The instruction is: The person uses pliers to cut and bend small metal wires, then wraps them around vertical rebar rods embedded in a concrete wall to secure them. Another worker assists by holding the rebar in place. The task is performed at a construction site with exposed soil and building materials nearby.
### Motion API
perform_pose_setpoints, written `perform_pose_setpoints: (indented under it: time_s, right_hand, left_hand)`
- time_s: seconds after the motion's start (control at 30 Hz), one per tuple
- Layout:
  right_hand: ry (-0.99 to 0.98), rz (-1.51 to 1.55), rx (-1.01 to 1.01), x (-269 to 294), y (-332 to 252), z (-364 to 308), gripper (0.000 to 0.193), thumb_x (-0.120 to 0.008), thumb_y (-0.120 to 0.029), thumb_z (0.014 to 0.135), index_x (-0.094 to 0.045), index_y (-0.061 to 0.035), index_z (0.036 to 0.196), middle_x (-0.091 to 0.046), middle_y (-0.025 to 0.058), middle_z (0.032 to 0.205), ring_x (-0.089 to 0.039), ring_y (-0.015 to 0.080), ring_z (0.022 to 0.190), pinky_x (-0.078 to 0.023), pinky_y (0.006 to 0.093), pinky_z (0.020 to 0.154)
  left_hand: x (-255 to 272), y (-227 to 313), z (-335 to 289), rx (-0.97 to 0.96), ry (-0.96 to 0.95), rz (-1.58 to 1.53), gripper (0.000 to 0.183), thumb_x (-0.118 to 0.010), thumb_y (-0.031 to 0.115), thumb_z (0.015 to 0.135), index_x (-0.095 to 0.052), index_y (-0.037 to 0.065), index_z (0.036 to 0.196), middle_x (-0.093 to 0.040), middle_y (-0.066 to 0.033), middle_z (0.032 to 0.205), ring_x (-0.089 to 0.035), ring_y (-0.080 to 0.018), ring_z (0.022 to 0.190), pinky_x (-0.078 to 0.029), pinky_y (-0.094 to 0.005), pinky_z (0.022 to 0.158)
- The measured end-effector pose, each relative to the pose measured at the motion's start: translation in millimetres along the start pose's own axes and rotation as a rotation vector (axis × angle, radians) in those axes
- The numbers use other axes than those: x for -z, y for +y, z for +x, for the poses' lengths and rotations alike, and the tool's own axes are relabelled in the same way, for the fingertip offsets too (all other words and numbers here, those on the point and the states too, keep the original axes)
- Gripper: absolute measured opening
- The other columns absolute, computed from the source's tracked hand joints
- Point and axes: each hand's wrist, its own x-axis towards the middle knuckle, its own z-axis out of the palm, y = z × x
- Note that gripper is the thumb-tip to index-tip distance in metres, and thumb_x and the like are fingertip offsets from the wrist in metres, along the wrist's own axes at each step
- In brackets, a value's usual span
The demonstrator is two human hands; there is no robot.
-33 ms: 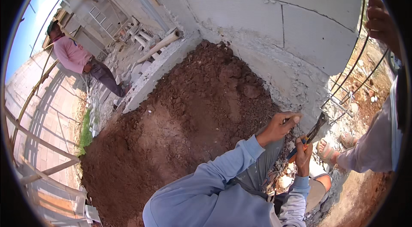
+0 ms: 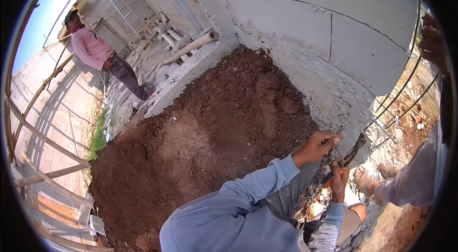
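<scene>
My right hand [image 2: 339, 180] grips pliers [image 2: 351, 154] with blue-and-orange handles and dark metal jaws. The jaws point up and right, beside the ends of thin steel bars [image 2: 385, 128] at the foot of the block wall. Just left of the tool, my left hand [image 2: 317, 148] is closed, thumb and fingers pinched together. Whatever it may hold is too small to make out. Both forearms wear light blue sleeves. Dark long bars [image 2: 409, 78] run up to the right from the steel ends.
Loose brown soil [image 2: 224, 118] fills the corner below the grey block wall [image 2: 286, 23]. Close on the right are another person's hand [image 2: 433, 44] and sandalled foot [image 2: 364, 179]. A person in pink [image 2: 93, 49] stands far left. A pale pipe [image 2: 193, 46] lies by the concrete ledge.
The whole view has shifted slightly, placing the wall, bars and hands a little lower and further right. My hands keep nearly the same pose, with the pliers still in the right one.
</scene>
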Motion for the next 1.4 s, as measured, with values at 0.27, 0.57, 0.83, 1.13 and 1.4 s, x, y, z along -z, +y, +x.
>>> perform_pose_setpoints:
  time_s: [0.27,0.57,0.83,1.13,1.4]
  right_hand:
    - [-0.169,0.371,-0.073,-35.0,23.9,19.4,0.010,-0.057,-0.011,0.089,-0.054,-0.0050,0.096,-0.054,0.0015,0.083,-0.049,0.0115,0.078,-0.038,0.0269,0.070]
    - [-0.084,0.338,-0.176,-36.4,29.2,39.4,0.012,-0.057,-0.015,0.090,-0.053,-0.0040,0.095,-0.054,0.0024,0.084,-0.051,0.0125,0.077,-0.041,0.0270,0.073]
    - [-0.078,-0.538,-0.101,22.1,166.7,44.4,0.020,-0.059,-0.014,0.082,-0.059,0.0006,0.096,-0.064,0.0165,0.079,-0.063,0.0320,0.074,-0.049,0.0423,0.068]
    - [-0.315,-1.037,0.003,13.1,263.4,-21.2,0.021,-0.064,-0.012,0.081,-0.058,0.0006,0.097,-0.064,0.0189,0.079,-0.064,0.0381,0.078,-0.050,0.0431,0.072]
    - [-0.349,-1.030,-0.001,9.0,263.1,-26.3,0.019,-0.067,-0.012,0.083,-0.059,-0.0006,0.095,-0.065,0.0151,0.078,-0.065,0.0336,0.076,-0.051,0.0401,0.069]
  left_hand:
    - [29.4,-4.7,-12.7,0.229,0.229,-0.154,0.035,-0.072,0.020,0.089,-0.067,0.000,0.118,-0.062,-0.0018,0.073,-0.055,-0.0052,0.055,-0.045,-0.0233,0.048]
    - [23.4,-17.7,-7.8,0.248,0.183,-0.092,0.029,-0.065,0.021,0.095,-0.070,-0.002,0.111,-0.064,-0.0039,0.069,-0.057,-0.0067,0.056,-0.048,-0.0250,0.048]
    - [22.9,-30.6,-9.5,0.176,0.490,-0.139,0.029,-0.060,0.021,0.098,-0.068,-0.002,0.113,-0.064,-0.0035,0.084,-0.059,-0.0080,0.063,-0.050,-0.0241,0.052]
    - [12.5,-22.5,-9.9,0.178,0.452,-0.144,0.031,-0.060,0.023,0.098,-0.067,-0.004,0.112,-0.064,-0.0048,0.080,-0.061,-0.0087,0.065,-0.051,-0.0248,0.054]
    - [13.9,-22.2,-7.5,0.168,0.424,-0.176,0.031,-0.058,0.022,0.099,-0.067,-0.004,0.113,-0.065,-0.0056,0.080,-0.062,-0.0098,0.065,-0.052,-0.0250,0.055]
